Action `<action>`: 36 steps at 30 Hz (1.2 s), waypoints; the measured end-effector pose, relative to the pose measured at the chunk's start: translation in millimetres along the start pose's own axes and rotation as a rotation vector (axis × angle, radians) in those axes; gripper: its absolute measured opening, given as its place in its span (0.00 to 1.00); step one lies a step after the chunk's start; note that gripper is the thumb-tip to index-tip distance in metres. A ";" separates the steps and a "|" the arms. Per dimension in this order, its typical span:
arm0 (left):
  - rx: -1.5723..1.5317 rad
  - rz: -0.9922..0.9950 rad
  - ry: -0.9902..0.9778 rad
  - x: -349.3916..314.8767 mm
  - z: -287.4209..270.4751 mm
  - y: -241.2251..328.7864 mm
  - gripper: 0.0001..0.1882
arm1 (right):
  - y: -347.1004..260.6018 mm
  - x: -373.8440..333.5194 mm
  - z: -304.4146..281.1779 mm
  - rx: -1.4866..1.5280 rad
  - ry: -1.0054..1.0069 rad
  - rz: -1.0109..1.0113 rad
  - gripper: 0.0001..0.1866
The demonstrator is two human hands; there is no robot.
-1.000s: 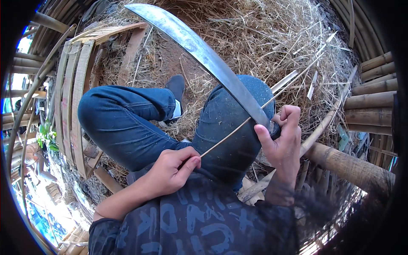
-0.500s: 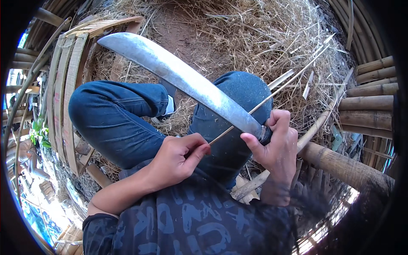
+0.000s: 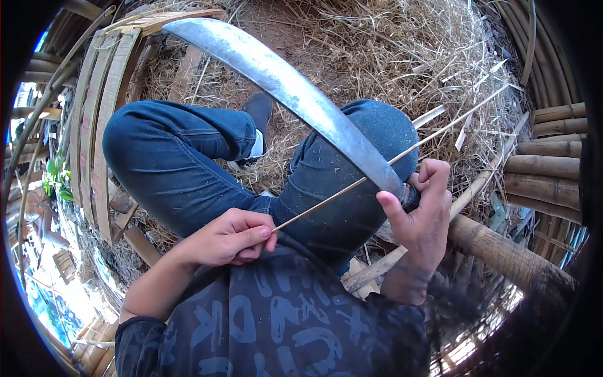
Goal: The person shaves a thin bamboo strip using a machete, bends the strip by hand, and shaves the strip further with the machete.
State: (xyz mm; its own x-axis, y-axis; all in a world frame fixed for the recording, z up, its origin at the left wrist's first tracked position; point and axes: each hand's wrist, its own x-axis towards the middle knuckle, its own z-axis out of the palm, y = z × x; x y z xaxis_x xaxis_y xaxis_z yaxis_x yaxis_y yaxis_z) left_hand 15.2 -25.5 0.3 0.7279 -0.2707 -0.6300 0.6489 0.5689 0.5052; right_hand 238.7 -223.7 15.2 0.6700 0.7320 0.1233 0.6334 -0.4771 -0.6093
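My left hand (image 3: 233, 237) is closed around the near end of a thin bamboo strip (image 3: 330, 199), close to my belly. From there the strip slants up to the right, passes beneath the machete (image 3: 286, 91) near its handle end, and runs out beyond my right knee. My right hand (image 3: 422, 213) grips the machete's dark handle, with the thumb sticking out to the left. The broad, curved blade reaches up and left across my lap, its tip in front of a wooden crate. Part of the handle is hidden by my fingers.
My bent legs in blue jeans (image 3: 182, 169) lie under the blade. A slatted wooden crate (image 3: 94, 119) stands at the left. Straw (image 3: 370, 56) and shavings cover the ground ahead. A thick bamboo pole (image 3: 502, 248) lies at the right, by a bamboo wall (image 3: 543, 166).
My left hand has moved left and toward my body, drawing the strip with it under the blade. The machete and right hand have shifted slightly right in the picture.
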 end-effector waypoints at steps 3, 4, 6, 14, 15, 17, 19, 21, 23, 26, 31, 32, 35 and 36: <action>-0.071 0.108 0.005 1.6 3.7 -7.9 0.13 | -2.8 -2.3 0.4 -0.005 -0.005 0.038 0.33; -0.050 0.134 0.032 3.4 6.3 -7.7 0.13 | -3.8 -3.3 0.9 -0.011 0.002 0.058 0.34; -0.041 0.139 0.045 4.5 11.7 -2.4 0.13 | -5.3 -5.8 0.0 -0.023 0.003 0.035 0.34; -0.109 0.110 0.011 16.9 16.9 -0.9 0.11 | -18.4 -2.1 -1.6 -0.167 -0.089 -0.163 0.33; -0.118 0.116 0.005 16.0 15.2 -1.6 0.11 | -16.2 -1.1 -2.7 -0.176 -0.083 -0.153 0.33; -0.127 0.124 -0.004 14.0 12.2 -5.3 0.11 | -12.6 0.3 -2.9 -0.127 -0.079 -0.143 0.33; -0.124 0.142 -0.002 11.5 9.4 -11.5 0.11 | -10.4 1.3 -6.2 -0.160 -0.066 -0.119 0.34; -0.111 0.142 -0.007 11.0 8.4 -13.6 0.11 | -6.6 0.8 -11.8 -0.199 -0.053 -0.075 0.34; -0.099 0.147 -0.005 9.0 7.6 -15.0 0.11 | -1.1 4.5 -15.0 -0.156 0.027 0.017 0.35; -0.079 0.153 -0.008 2.3 4.0 -19.9 0.11 | 12.2 8.2 -19.4 -0.179 0.078 0.076 0.34; -0.092 0.173 0.064 -10.0 1.5 -28.9 0.10 | 38.6 8.2 -30.1 -0.161 0.185 0.177 0.30; -0.089 0.171 0.060 -9.1 2.3 -28.6 0.10 | 37.1 5.0 -29.7 -0.116 0.187 0.184 0.30; -0.015 0.158 0.105 -5.7 5.2 -25.7 0.10 | 22.1 -1.0 -17.4 0.049 0.142 0.148 0.30; 0.097 0.183 0.135 -5.6 5.9 -23.6 0.10 | 14.4 -1.2 -16.1 -0.020 0.061 0.108 0.31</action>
State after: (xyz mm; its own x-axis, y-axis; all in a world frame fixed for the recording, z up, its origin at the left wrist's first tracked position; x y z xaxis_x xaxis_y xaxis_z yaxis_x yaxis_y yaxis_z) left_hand -2.9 -42.0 -4.6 0.8036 -0.0602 -0.5921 0.5316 0.5199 0.6686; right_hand 253.2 -239.3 18.9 0.7569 0.6450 0.1052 0.5629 -0.5617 -0.6063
